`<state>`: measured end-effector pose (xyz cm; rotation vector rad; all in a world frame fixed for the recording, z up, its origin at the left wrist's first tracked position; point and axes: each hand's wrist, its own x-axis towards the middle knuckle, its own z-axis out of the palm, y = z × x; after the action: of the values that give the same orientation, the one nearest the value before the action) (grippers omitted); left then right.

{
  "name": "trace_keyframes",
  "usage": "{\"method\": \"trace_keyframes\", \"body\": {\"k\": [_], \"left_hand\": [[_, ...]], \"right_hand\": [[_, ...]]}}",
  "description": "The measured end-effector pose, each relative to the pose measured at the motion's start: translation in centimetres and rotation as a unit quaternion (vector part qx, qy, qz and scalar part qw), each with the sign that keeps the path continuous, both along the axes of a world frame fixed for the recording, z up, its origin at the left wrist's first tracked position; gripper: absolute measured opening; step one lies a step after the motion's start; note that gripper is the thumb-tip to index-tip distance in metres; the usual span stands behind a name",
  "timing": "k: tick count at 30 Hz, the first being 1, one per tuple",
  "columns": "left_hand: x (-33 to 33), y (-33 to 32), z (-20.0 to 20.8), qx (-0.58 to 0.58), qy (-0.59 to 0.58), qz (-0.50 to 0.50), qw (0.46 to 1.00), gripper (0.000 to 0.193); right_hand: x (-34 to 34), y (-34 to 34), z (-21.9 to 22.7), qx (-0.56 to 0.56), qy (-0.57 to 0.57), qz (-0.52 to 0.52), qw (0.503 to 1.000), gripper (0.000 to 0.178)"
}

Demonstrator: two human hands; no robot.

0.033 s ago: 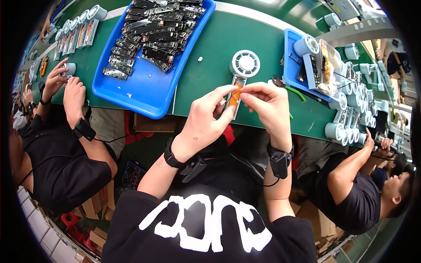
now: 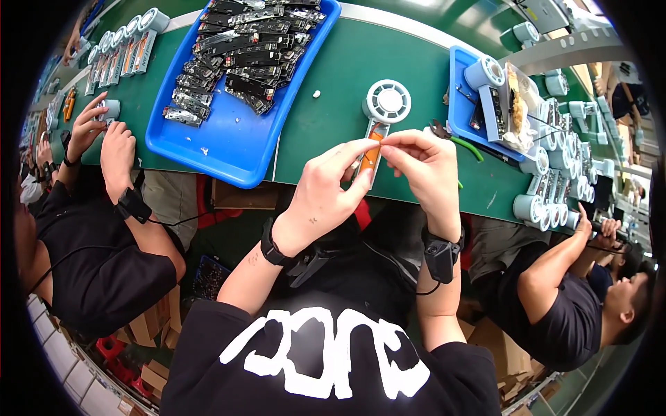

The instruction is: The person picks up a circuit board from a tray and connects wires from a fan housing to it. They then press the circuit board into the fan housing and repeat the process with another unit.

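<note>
Pinching the fan's handle (image 2: 370,159) is the left hand (image 2: 331,182); whether the right hand (image 2: 424,165) is gripping anything, I cannot tell.

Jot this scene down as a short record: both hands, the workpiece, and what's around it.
Workpiece: round-headed pale blue plastic handheld fan, orange inside its open handle
Left hand: at the handle
Right hand: pinching over the handle; any held part unclear
Left side: blue plastic tray with black elongated electronic parts
Right side: green-handled metal pliers
</note>
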<state>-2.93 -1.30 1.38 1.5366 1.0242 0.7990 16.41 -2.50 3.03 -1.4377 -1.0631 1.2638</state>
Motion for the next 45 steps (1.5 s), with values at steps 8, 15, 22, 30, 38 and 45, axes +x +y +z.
{"method": "trace_keyframes", "body": {"k": [8,15,22,30,38,45], "left_hand": [[-1.4,1.3,0.8,0.221,0.087,0.106,0.966,0.03],[0.6,-1.7,4.9,0.191,-0.022,0.125,0.973,0.024],[0.5,-2.9,3.5,0.071,-0.005,0.112,0.991,0.02],[-0.7,2.5,1.6,-0.094,-0.113,-0.002,0.989,0.013],[0.3,4.9,1.7,-0.211,-0.142,0.037,0.966,0.009],[0.6,4.1,1.0,-0.134,-0.065,0.058,0.987,0.009]], "right_hand": [[-3.3,2.1,2.1,0.256,-0.244,0.036,0.935,0.011],[-2.3,-1.9,3.9,0.257,-0.276,-0.004,0.926,0.023],[-1.9,-3.6,3.0,0.259,-0.341,0.059,0.902,0.019],[-2.7,-0.8,1.8,0.311,-0.379,0.04,0.87,0.022],[-1.5,2.4,-1.1,0.356,-0.402,0.028,0.843,0.029],[-1.0,3.1,-1.7,0.375,-0.364,0.008,0.853,0.031]]}}
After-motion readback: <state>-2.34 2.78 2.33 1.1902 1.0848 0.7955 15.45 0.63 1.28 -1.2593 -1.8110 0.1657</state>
